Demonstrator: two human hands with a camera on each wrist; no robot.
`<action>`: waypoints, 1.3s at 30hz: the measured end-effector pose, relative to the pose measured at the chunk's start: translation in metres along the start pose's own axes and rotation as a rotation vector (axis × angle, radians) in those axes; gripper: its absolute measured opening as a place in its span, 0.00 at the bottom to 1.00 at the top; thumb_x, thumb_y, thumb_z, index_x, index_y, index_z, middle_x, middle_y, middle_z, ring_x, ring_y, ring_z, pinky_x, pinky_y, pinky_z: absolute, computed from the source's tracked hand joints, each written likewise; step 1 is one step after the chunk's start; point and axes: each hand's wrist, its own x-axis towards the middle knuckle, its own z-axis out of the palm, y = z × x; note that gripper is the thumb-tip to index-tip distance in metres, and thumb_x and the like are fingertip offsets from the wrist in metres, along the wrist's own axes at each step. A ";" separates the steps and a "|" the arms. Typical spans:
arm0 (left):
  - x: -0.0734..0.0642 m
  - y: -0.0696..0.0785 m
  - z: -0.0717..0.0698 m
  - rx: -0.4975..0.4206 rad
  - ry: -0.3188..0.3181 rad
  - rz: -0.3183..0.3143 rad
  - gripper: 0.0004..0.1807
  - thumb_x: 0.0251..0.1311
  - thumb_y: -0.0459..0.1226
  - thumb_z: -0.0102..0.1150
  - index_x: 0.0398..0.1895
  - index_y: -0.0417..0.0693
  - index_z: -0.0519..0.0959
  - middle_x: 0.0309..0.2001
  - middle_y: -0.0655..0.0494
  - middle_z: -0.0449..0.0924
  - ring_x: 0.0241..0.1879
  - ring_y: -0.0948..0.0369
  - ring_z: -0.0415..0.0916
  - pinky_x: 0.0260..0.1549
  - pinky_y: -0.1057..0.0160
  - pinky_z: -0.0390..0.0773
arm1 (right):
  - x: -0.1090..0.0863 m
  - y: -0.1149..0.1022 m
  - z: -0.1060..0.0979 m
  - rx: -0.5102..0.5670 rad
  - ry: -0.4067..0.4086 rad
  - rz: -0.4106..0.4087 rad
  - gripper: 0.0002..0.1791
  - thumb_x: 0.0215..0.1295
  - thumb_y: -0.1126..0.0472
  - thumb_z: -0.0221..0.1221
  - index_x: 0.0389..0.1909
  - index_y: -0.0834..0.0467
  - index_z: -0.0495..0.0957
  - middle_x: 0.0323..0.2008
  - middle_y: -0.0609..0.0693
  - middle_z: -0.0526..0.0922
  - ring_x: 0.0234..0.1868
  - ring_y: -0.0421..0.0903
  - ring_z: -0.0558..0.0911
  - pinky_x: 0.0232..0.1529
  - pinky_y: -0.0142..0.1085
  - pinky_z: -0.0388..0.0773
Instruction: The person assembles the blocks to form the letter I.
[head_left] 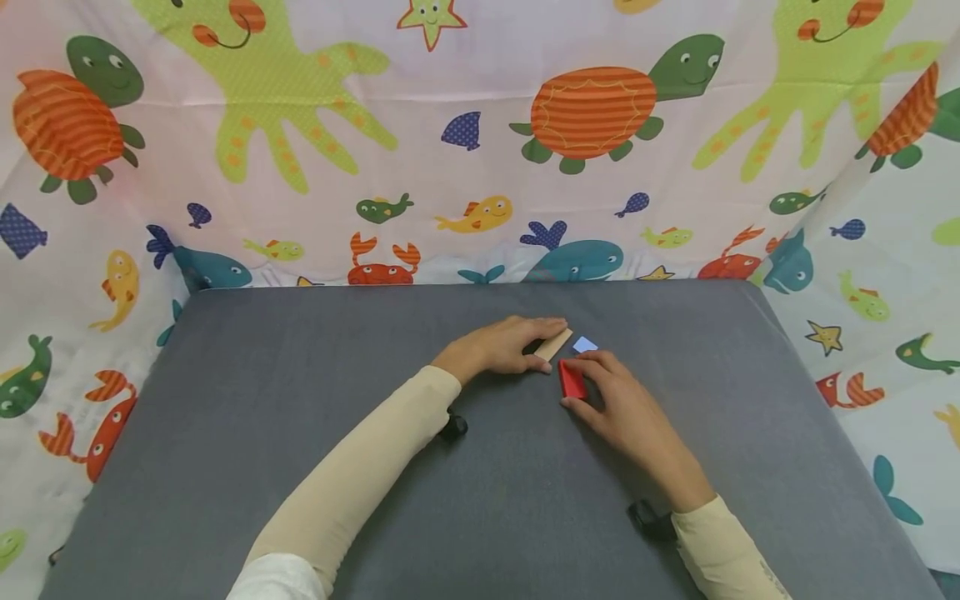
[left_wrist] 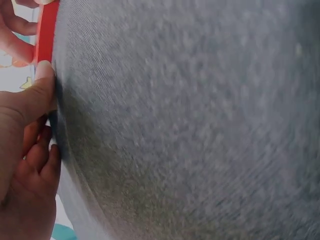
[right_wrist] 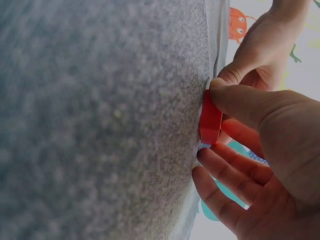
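Note:
Near the back of the grey table, my left hand holds a flat, light wooden block between its thumb and fingers. My right hand pinches a red block just in front of it, thumb at the near end and fingertips at the far end. In the right wrist view the red block lies low against the cloth, beside the thumb. A small light-blue piece lies beyond the right fingertips, beside the wooden block. The left wrist view shows the left thumb close to the red block.
Grey cloth covers the table, whose far edge meets a hanging sheet printed with sea animals. The sheet continues down both sides. Black wrist straps show below the sleeves.

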 end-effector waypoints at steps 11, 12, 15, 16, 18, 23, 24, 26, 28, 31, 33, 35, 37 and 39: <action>-0.024 -0.005 0.001 0.047 0.050 -0.050 0.44 0.73 0.52 0.64 0.85 0.53 0.57 0.84 0.59 0.55 0.82 0.59 0.53 0.80 0.54 0.56 | -0.008 -0.007 0.001 0.046 -0.031 0.028 0.41 0.61 0.51 0.78 0.72 0.62 0.74 0.58 0.56 0.74 0.50 0.51 0.79 0.52 0.49 0.83; -0.028 -0.005 0.001 0.050 0.054 -0.051 0.44 0.73 0.52 0.64 0.85 0.53 0.58 0.84 0.59 0.55 0.82 0.59 0.53 0.80 0.54 0.55 | -0.009 -0.010 0.001 0.050 -0.037 0.031 0.42 0.61 0.51 0.78 0.71 0.63 0.74 0.57 0.56 0.74 0.50 0.51 0.80 0.52 0.49 0.83; -0.040 -0.005 0.002 0.057 0.067 -0.059 0.44 0.73 0.54 0.64 0.85 0.52 0.58 0.84 0.59 0.56 0.82 0.59 0.54 0.80 0.53 0.56 | -0.011 -0.017 0.003 0.069 -0.051 0.024 0.40 0.59 0.50 0.79 0.68 0.64 0.76 0.56 0.55 0.74 0.49 0.51 0.80 0.52 0.49 0.83; -0.044 -0.005 0.002 0.055 0.072 -0.063 0.44 0.73 0.54 0.64 0.85 0.52 0.59 0.84 0.59 0.56 0.82 0.58 0.55 0.79 0.53 0.57 | -0.011 -0.020 0.004 0.072 -0.055 0.020 0.40 0.59 0.50 0.79 0.67 0.63 0.77 0.56 0.55 0.75 0.49 0.50 0.80 0.52 0.48 0.84; -0.051 -0.004 0.003 0.059 0.079 -0.070 0.44 0.72 0.55 0.64 0.85 0.53 0.59 0.84 0.59 0.57 0.82 0.58 0.56 0.79 0.53 0.57 | -0.012 -0.026 0.006 0.076 -0.067 0.008 0.39 0.58 0.49 0.80 0.66 0.62 0.79 0.56 0.54 0.75 0.49 0.49 0.80 0.51 0.48 0.84; -0.068 -0.002 0.005 0.070 0.106 -0.062 0.45 0.72 0.56 0.64 0.85 0.52 0.59 0.83 0.58 0.58 0.81 0.59 0.57 0.79 0.53 0.59 | -0.015 -0.038 0.010 0.084 -0.083 -0.015 0.38 0.57 0.47 0.80 0.65 0.60 0.80 0.56 0.52 0.76 0.49 0.47 0.81 0.51 0.46 0.84; -0.071 -0.001 0.005 0.072 0.113 -0.061 0.45 0.71 0.56 0.65 0.85 0.51 0.60 0.83 0.58 0.58 0.81 0.59 0.57 0.79 0.53 0.59 | -0.015 -0.040 0.010 0.084 -0.083 -0.019 0.38 0.56 0.47 0.80 0.65 0.59 0.80 0.56 0.51 0.76 0.49 0.47 0.81 0.51 0.46 0.84; -0.076 0.000 0.007 0.075 0.124 -0.062 0.45 0.71 0.57 0.65 0.84 0.51 0.60 0.83 0.58 0.59 0.81 0.59 0.58 0.78 0.53 0.59 | -0.017 -0.044 0.011 0.089 -0.082 -0.022 0.38 0.56 0.47 0.81 0.65 0.58 0.81 0.56 0.51 0.76 0.49 0.47 0.82 0.52 0.46 0.84; -0.080 0.001 0.009 0.080 0.134 -0.068 0.46 0.70 0.58 0.65 0.84 0.51 0.61 0.82 0.57 0.60 0.80 0.58 0.59 0.78 0.52 0.60 | -0.017 -0.047 0.012 0.091 -0.080 -0.027 0.39 0.55 0.46 0.81 0.65 0.58 0.81 0.57 0.51 0.76 0.50 0.47 0.82 0.53 0.47 0.84; -0.086 0.003 0.011 0.080 0.148 -0.083 0.45 0.69 0.59 0.65 0.83 0.51 0.62 0.82 0.57 0.62 0.80 0.58 0.61 0.77 0.52 0.62 | -0.018 -0.052 0.013 0.101 -0.082 -0.034 0.39 0.54 0.46 0.81 0.65 0.57 0.80 0.57 0.51 0.76 0.51 0.48 0.82 0.53 0.48 0.84; -0.090 0.003 0.013 0.079 0.159 -0.092 0.45 0.69 0.59 0.66 0.83 0.51 0.63 0.81 0.57 0.63 0.79 0.57 0.62 0.77 0.53 0.63 | -0.019 -0.055 0.014 0.106 -0.086 -0.038 0.39 0.54 0.46 0.81 0.65 0.57 0.80 0.56 0.51 0.76 0.50 0.48 0.82 0.53 0.48 0.84; -0.093 0.003 0.014 0.082 0.171 -0.101 0.45 0.69 0.59 0.66 0.83 0.51 0.64 0.81 0.57 0.64 0.79 0.57 0.62 0.76 0.53 0.64 | -0.019 -0.058 0.015 0.113 -0.090 -0.043 0.40 0.54 0.46 0.81 0.65 0.57 0.80 0.56 0.51 0.76 0.50 0.47 0.82 0.53 0.47 0.84; -0.097 0.003 0.015 0.086 0.181 -0.109 0.45 0.69 0.60 0.66 0.82 0.51 0.65 0.80 0.57 0.64 0.79 0.58 0.63 0.76 0.53 0.65 | -0.019 -0.062 0.016 0.119 -0.098 -0.048 0.40 0.55 0.45 0.81 0.65 0.57 0.79 0.56 0.51 0.76 0.50 0.46 0.82 0.53 0.47 0.84; -0.101 0.003 0.016 0.089 0.189 -0.118 0.45 0.69 0.60 0.65 0.82 0.51 0.65 0.80 0.57 0.65 0.78 0.57 0.63 0.75 0.54 0.66 | -0.020 -0.065 0.017 0.126 -0.105 -0.055 0.40 0.55 0.45 0.81 0.66 0.58 0.79 0.57 0.50 0.77 0.50 0.46 0.83 0.53 0.46 0.84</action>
